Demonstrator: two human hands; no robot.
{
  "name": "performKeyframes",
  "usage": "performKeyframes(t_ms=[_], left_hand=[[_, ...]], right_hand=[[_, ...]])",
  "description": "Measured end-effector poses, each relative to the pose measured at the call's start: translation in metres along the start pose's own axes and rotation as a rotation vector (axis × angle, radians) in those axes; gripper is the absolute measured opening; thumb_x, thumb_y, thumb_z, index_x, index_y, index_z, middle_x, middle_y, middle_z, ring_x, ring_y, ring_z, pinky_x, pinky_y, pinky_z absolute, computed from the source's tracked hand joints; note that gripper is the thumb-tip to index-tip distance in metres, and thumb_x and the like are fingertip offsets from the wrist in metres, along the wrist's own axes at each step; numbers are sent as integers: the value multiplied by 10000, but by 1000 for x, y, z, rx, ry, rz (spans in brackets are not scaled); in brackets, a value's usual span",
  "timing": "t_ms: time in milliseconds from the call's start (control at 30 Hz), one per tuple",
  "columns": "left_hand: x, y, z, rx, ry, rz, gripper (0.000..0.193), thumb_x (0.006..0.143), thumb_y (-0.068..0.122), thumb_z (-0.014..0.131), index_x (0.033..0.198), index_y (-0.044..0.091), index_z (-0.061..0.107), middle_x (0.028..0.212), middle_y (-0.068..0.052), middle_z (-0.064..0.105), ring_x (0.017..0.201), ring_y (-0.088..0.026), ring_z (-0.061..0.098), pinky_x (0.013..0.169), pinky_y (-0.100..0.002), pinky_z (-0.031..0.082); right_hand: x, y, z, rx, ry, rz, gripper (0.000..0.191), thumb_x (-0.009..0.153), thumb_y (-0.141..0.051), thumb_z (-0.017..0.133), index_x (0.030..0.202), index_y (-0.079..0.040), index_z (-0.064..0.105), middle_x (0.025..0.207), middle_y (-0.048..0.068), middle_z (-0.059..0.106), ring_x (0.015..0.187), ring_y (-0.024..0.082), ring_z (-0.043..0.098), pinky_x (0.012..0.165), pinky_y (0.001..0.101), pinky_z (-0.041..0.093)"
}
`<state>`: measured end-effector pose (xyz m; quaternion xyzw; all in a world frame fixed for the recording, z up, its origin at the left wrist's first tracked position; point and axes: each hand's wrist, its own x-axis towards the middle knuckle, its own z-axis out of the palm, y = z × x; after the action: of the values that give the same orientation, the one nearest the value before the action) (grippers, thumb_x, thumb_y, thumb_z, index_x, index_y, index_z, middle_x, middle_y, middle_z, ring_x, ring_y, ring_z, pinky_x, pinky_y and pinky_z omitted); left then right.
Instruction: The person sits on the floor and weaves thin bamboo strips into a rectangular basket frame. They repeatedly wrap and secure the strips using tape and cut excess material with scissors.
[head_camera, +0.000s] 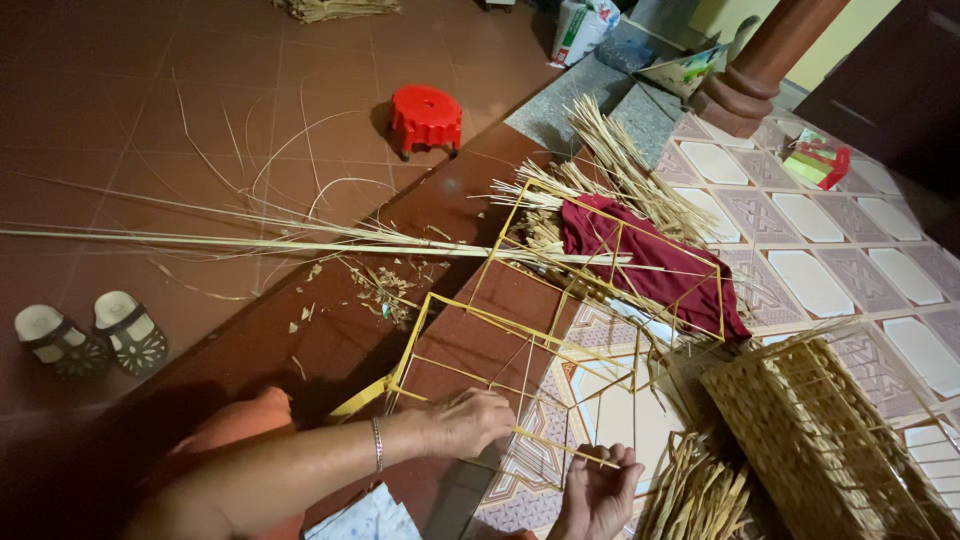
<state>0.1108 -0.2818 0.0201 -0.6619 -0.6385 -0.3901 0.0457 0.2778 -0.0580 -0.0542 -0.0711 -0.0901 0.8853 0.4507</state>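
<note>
Head view: the step in hand appears to be joining sticks of a yellow bamboo-strip frame (520, 350), which lies across the floor step at frame centre. The left hand (470, 420) grasps a lower frame strip; the right hand (598, 490), at bottom centre, pinches a thin yellow strip (560, 448). The next move likely calls for steady strip alignment. A woven basket (820, 440) sits at lower right.

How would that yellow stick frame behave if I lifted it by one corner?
The yellow stick frame is open lattice of thin strips, so probably very light. With such slender members it would likely flex and twist. Your left hand and right hand already steady it, suggesting it is fragile.
</note>
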Motion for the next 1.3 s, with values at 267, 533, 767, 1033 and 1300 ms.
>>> performKeyframes(t_ms=[267, 533, 767, 1033, 1300], left_hand=[[4, -2, -2, -207, 25, -208, 176, 905, 104, 708, 749, 26, 685, 760, -105, 660, 761, -237, 643, 748, -406, 550], [-2, 12, -12, 357, 60, 180, 112, 752, 15, 680, 802, 65, 593, 822, -56, 531, 876, -212, 526, 786, -400, 501], [4, 18, -14, 321, 9, 71, 78, 821, 75, 690, 839, 71, 613, 867, -54, 548, 900, -217, 529, 791, -395, 461], [17, 16, -41, 79, -445, -551, 347, 1007, 335, 618, 754, 116, 713, 641, -90, 604, 739, -259, 581, 1061, -567, 325], [-12, -10, -66, -213, -349, -573, 152, 944, 232, 643, 902, 120, 737, 857, -114, 697, 821, -284, 699, 899, -471, 542]], right_hand=[[10, 2, -4, 45, 115, 20, 243, 1031, -378, 680, 1013, -142, 736, 1005, -28, 743, 923, 150, 592, 926, 411, 457], [-14, 8, 40, -384, 201, -49, 502, 1076, -508, 484, 1403, -131, 533, 1349, 64, 633, 1080, 208, 605, 1007, 412, 459], [-72, 76, 117, -709, 58, 72, 695, 1047, -507, 337, 1525, -4, 379, 1387, 216, 587, 1213, 282, 573, 1073, 460, 426], [-84, 103, 104, -832, -96, 224, 613, 1052, -421, 431, 1328, 109, 569, 1186, 238, 697, 1073, 309, 681, 938, 467, 545], [-49, 73, 80, -935, -3, 47, 562, 1075, -400, 420, 1272, 103, 577, 1060, 237, 723, 983, 309, 714, 860, 452, 575]])
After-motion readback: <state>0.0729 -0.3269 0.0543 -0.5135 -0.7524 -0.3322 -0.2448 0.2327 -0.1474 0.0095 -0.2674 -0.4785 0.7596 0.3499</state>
